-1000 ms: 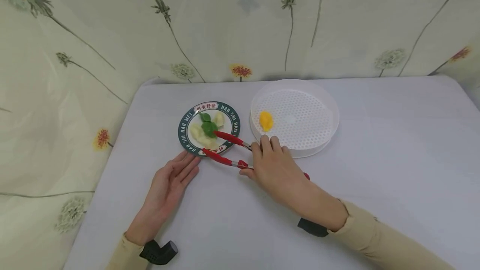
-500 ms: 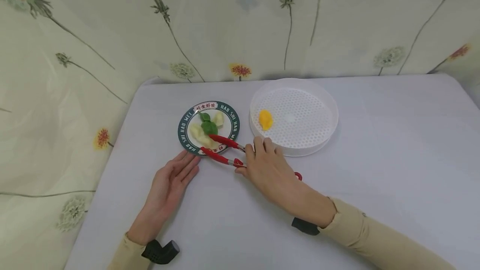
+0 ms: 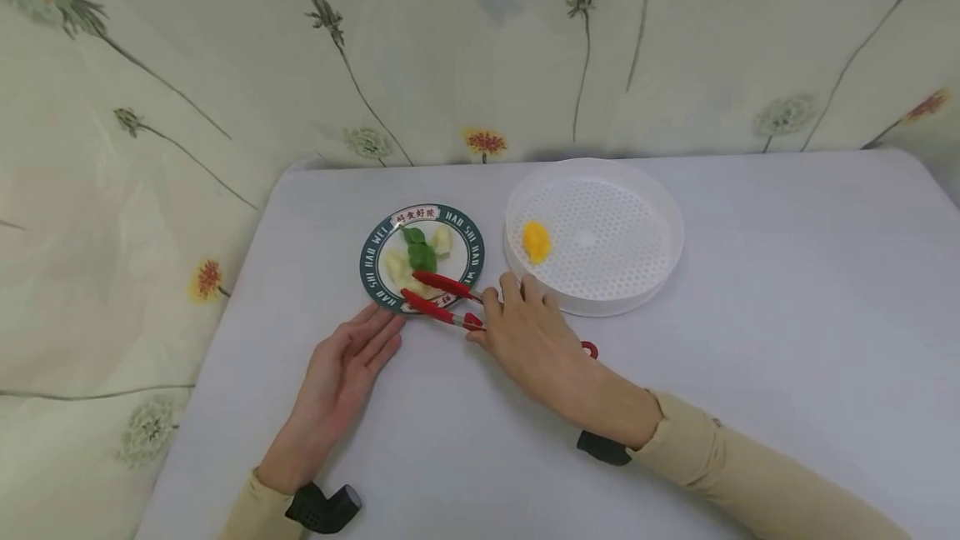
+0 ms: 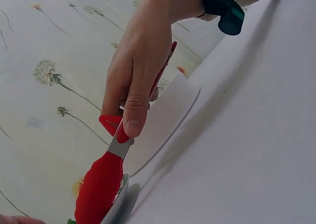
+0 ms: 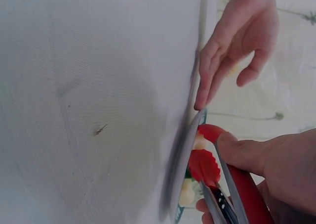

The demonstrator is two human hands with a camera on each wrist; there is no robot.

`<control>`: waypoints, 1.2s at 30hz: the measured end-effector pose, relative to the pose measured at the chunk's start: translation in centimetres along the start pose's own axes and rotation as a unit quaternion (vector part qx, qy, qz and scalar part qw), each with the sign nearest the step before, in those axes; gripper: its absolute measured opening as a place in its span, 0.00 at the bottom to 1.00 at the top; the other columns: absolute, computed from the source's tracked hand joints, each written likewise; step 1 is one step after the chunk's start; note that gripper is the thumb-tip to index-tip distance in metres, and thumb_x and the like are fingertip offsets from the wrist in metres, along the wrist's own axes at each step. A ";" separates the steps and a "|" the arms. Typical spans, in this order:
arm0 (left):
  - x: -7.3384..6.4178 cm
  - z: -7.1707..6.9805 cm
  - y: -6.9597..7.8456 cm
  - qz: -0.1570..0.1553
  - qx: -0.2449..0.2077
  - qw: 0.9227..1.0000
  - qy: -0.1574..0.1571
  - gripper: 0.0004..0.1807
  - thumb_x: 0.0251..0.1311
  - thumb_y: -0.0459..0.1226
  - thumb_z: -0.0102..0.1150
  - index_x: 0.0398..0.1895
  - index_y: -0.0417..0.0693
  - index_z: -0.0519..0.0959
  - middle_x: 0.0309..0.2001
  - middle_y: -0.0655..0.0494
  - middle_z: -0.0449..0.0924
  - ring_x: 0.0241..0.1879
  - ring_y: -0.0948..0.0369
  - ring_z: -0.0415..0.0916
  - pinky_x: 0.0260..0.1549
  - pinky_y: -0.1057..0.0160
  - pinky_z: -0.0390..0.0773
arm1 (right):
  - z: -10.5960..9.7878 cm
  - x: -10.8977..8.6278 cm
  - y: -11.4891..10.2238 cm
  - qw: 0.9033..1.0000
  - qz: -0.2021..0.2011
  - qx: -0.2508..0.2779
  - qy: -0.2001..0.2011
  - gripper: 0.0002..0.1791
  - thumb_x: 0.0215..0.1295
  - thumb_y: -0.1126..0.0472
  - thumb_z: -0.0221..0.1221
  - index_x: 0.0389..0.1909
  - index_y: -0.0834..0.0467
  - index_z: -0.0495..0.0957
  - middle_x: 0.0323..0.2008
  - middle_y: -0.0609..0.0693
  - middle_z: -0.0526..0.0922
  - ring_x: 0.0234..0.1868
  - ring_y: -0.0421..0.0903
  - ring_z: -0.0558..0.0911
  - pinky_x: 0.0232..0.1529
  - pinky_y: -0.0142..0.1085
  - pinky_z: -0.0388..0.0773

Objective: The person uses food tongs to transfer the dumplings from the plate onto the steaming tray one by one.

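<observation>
Gripping red-tipped tongs (image 3: 444,283) in our right hand (image 3: 532,350), we hold their parted ends low over the near side of a small plate (image 3: 475,250). The thumb presses one arm and the fingers curl over the other; a red loop (image 3: 591,349) sticks out behind the hand. Our left hand (image 3: 341,377) lies nearer the left edge of the tabletop (image 3: 772,315), fingers straight and side by side, palm partly turned up, fingertips touching the plate's near rim.

The plate stands toward the tabletop's far left corner, its dark green rim lettered in white. On it we see a green piece (image 3: 422,257) in the middle, with a pale piece (image 3: 442,242) to its right and more pale food (image 3: 396,265) to its left and nearer us. One tong end reaches just below the green piece, the other lies over the near rim; we cannot tell whether either touches the food.

Just right of the plate, close to the tabletop's far edge, sits a round white tray (image 3: 600,227) with a perforated base. A yellow piece (image 3: 536,242) rests inside it, by the left wall. Beyond the far edge hangs a flower-printed cloth (image 3: 465,57).
</observation>
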State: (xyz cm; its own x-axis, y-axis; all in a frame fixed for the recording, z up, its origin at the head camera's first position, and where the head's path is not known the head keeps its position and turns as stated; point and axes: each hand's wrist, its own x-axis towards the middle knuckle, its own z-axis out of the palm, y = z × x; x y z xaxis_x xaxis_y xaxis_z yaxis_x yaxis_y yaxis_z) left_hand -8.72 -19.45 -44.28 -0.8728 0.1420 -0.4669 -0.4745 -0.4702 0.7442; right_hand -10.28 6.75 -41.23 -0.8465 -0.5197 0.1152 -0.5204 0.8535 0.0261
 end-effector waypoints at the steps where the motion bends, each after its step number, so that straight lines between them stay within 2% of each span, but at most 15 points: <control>1: 0.0 0.0 0.0 0.001 0.001 1.000 0.001 0.32 0.87 0.40 0.36 0.89 0.46 0.50 0.86 0.50 0.60 0.84 0.55 0.62 0.83 0.60 0.68 | 0.0 0.0 0.0 1.000 0.000 0.001 -0.001 0.28 0.74 0.40 0.65 0.51 0.63 0.80 0.34 0.55 0.71 0.33 0.49 0.68 0.26 0.32 0.65; 11: -0.1 -0.1 -0.3 0.010 0.013 1.000 0.009 0.32 0.87 0.40 0.37 0.88 0.46 0.50 0.85 0.50 0.61 0.83 0.55 0.63 0.82 0.60 0.69 | 0.0 -0.1 0.1 1.000 -0.001 0.026 -0.015 0.28 0.74 0.41 0.66 0.54 0.63 0.78 0.34 0.55 0.71 0.35 0.50 0.68 0.27 0.33 0.65; 24: -0.1 0.0 -0.6 0.005 0.003 1.000 0.005 0.32 0.87 0.40 0.35 0.88 0.46 0.51 0.85 0.50 0.61 0.83 0.55 0.63 0.83 0.60 0.68 | -0.2 -0.8 0.8 1.000 -0.011 0.016 -0.013 0.28 0.72 0.40 0.68 0.53 0.62 0.79 0.34 0.54 0.71 0.34 0.49 0.68 0.27 0.32 0.65; 29: 0.0 0.0 -0.7 0.010 0.002 1.000 -0.001 0.32 0.87 0.41 0.35 0.88 0.46 0.50 0.85 0.50 0.60 0.84 0.54 0.62 0.83 0.59 0.68 | -0.8 -0.9 1.1 1.000 -0.005 0.024 -0.017 0.30 0.71 0.42 0.69 0.56 0.64 0.78 0.37 0.57 0.74 0.36 0.51 0.70 0.26 0.32 0.71; 36: 0.0 0.0 -0.6 0.009 0.000 1.000 0.000 0.32 0.88 0.40 0.34 0.89 0.45 0.49 0.86 0.50 0.59 0.84 0.54 0.62 0.83 0.59 0.67 | -1.8 -1.1 1.7 0.999 0.010 0.034 -0.038 0.31 0.71 0.41 0.69 0.54 0.65 0.78 0.37 0.59 0.74 0.38 0.52 0.72 0.28 0.34 0.79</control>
State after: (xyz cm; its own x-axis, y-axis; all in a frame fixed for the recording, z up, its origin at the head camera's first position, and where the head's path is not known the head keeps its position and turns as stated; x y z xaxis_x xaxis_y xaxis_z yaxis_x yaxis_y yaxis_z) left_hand -8.46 -19.13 -44.70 -0.8811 0.1334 -0.4536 -0.4589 -0.4724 0.7525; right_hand -10.02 8.85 -39.57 -0.8618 -0.5058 0.0384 -0.5071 0.8608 -0.0428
